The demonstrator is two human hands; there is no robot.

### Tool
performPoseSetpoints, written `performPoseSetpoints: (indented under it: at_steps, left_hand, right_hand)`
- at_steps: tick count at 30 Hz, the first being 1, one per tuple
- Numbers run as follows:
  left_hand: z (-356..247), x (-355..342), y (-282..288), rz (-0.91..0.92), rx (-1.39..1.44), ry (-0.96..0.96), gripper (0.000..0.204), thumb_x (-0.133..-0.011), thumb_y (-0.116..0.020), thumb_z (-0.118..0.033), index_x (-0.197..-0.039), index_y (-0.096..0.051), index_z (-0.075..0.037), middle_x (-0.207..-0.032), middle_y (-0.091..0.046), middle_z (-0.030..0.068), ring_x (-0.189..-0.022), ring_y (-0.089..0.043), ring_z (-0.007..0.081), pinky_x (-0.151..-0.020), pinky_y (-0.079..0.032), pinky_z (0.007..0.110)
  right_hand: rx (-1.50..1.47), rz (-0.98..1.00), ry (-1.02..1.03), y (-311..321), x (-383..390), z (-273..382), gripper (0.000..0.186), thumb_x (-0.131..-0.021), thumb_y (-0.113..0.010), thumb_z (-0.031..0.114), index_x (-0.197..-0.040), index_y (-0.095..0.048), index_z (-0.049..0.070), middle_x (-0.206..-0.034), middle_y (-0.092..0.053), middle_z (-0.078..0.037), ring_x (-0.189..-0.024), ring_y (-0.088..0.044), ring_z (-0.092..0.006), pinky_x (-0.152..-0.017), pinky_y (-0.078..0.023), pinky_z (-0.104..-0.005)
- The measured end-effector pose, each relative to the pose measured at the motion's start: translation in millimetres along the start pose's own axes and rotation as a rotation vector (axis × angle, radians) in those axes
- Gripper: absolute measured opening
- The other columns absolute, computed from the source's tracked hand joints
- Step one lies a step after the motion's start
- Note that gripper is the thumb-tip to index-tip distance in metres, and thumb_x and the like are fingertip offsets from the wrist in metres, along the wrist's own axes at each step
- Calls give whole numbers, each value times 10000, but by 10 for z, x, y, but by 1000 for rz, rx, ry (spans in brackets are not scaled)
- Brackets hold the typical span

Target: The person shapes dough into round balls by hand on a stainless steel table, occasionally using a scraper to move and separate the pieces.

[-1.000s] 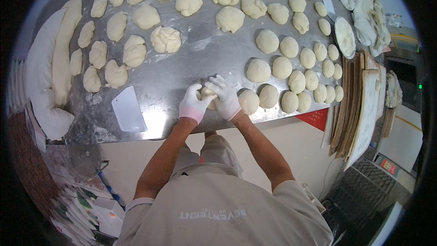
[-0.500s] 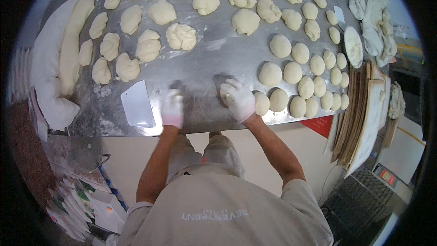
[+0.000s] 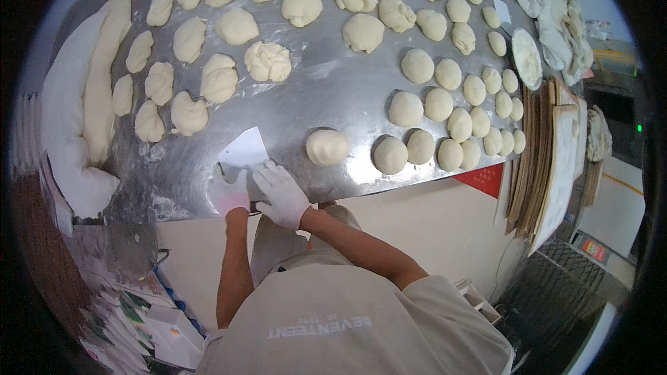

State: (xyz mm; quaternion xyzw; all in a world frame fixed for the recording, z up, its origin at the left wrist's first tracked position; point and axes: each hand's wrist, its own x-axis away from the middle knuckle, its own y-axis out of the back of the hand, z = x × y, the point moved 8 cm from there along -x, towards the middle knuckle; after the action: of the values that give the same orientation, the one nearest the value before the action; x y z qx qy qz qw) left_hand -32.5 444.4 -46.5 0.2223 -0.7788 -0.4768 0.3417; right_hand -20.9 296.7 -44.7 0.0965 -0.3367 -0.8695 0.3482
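My left hand (image 3: 229,193), in a white glove with a pinkish cuff, grips the near end of a white, flat dough scraper (image 3: 244,147) at the table's front edge. Close beside it is my right hand (image 3: 281,194), gloved too, its fingers stretched toward the scraper's near right corner. Whether those fingertips touch the scraper I cannot tell. A smooth round dough ball (image 3: 327,147) sits by itself to the right of both hands. Further right are rows of rounded dough balls (image 3: 406,109). Rougher, folded dough pieces (image 3: 219,78) lie at the left and along the back.
A long dough mass (image 3: 104,90), partly under white cloth (image 3: 66,118), lies along the metal table's (image 3: 306,107) left side. At the right are an oval dish (image 3: 526,59), crumpled cloths (image 3: 556,24) and a stack of boards (image 3: 538,160). A red sheet (image 3: 481,179) hangs below the front edge.
My right hand has left a dough ball, now uncovered, and come left beside my left hand. My left hand has moved left onto the scraper, which has turned and shifted right.
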Motion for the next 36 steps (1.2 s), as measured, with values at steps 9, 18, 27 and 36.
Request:
performPoseSetpoints:
  at_steps: [9, 18, 27, 36]
  left_hand:
    - [253, 361, -602, 379, 824, 72, 338, -934, -597, -233, -1148, -613, 28, -1015, -654, 93, -921, -605, 183, -797, -485, 331]
    - [-1154, 324, -1128, 443, 789, -96, 322, -955, -573, -200, -1175, -618, 30, -1021, -684, 131, -907, -645, 186, -813, -534, 320]
    - [-1087, 619, -1105, 385, 888, 1, 313, -952, -572, -201, -1176, -639, 8, -1019, -686, 96, -931, -640, 208, -833, -501, 363]
    - [-398, -285, -162, 186, 958, -168, 338, -944, -601, -222, -1149, -641, 43, -1014, -686, 93, -919, -635, 177, -833, -495, 312]
  right_hand:
    - [-134, -423, 60, 973, 212, -832, 473, -803, -615, 155, -1224, -509, -33, -1216, -543, -230, -1160, -499, -377, -1023, -380, -431]
    - [-465, -711, -376, 978, 669, -1570, 617, -822, -587, 134, -1370, -409, -85, -1400, -431, -273, -1347, -379, -395, -1144, -283, -426]
    - [240, -578, -89, 1377, 116, -1184, 481, -749, -729, 154, -1173, -581, -20, -1163, -608, -227, -1102, -588, -366, -967, -465, -437]
    - [371, -718, -188, 2448, -216, -1714, 310, -818, -608, 170, -1080, -629, 5, -1141, -619, -225, -1053, -587, -389, -920, -457, -459]
